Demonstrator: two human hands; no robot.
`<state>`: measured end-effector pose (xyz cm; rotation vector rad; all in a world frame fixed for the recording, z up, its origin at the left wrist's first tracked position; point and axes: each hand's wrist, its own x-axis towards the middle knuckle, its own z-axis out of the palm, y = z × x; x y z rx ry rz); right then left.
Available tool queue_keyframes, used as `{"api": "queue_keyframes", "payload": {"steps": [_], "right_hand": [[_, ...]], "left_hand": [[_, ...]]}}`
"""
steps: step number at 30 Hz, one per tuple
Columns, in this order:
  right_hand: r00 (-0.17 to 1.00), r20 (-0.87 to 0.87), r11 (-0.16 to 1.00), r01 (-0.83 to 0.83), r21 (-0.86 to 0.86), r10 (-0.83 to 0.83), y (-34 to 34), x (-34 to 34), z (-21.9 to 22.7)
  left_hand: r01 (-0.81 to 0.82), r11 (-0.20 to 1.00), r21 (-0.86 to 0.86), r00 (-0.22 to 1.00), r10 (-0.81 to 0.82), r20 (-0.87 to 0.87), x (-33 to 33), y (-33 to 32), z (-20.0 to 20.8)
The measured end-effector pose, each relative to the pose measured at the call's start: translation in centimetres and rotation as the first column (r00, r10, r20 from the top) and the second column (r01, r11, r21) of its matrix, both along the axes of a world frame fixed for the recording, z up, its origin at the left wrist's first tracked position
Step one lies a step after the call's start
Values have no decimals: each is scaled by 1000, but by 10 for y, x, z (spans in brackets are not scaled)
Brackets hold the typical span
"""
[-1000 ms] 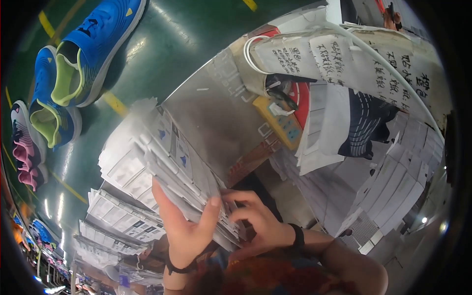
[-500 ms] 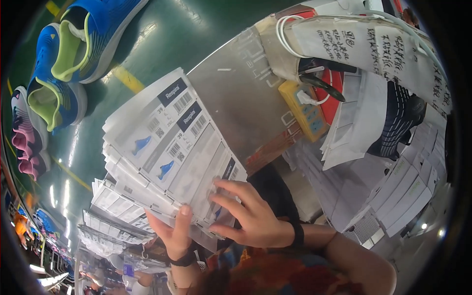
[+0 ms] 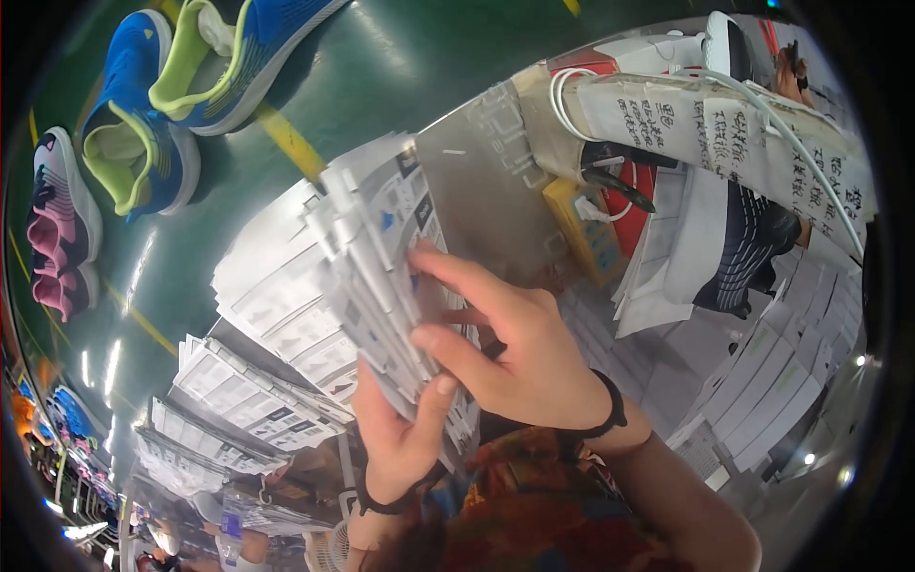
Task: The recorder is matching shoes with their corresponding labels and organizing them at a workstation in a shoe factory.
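Note:
A bundle of printed label sheets (image 3: 386,214), white with small blue shoe pictures and dark bars, is bent up on edge and blurred by motion. My left hand (image 3: 405,434) grips its lower end, thumb in front and fingers mostly hidden behind. Along the right edge, my right hand (image 3: 524,353) pinches the sheets between thumb and fingers; some fingertips are hidden by the paper. Just left of the bundle, more label sheets (image 3: 276,276) lie fanned out. Both wrists wear a dark band.
Further stacks of label sheets (image 3: 253,396) stand in a row at lower left. Blue-green shoes (image 3: 143,143) and a pink-navy pair (image 3: 62,229) are at upper left. To the right are a yellow power strip (image 3: 586,234), a dark striped shoe (image 3: 748,253) and white boxes (image 3: 772,381).
The sheets lay flatter, face up; now a bundle is lifted on edge and parted from those at left. My right hand's fingers, loosely spread before, have closed on it. The view has shifted.

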<state>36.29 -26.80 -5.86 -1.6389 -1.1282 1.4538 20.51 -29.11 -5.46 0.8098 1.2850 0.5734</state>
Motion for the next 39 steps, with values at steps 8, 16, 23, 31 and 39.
{"api": "queue_keyframes", "payload": {"steps": [8, 16, 23, 31, 39], "right_hand": [[971, 227, 995, 84, -53, -70, 5, 6, 8], [834, 534, 981, 44, 188, -140, 24, 12, 17], [418, 748, 849, 126, 514, -515, 52, 27, 81], [510, 733, 828, -70, 557, -450, -34, 62, 127], [436, 854, 851, -524, -16, 284, -59, 39, 102]], "left_hand": [[94, 974, 205, 980, -54, -192, 21, -8, -8], [141, 981, 134, 953, -98, -286, 54, 1, 7], [173, 915, 364, 895, 8, -446, 77, -3, -9], [552, 782, 289, 564, -95, -820, 167, 8, -59], [-89, 994, -66, 741, 110, 663, 53, 12, 31]]}}
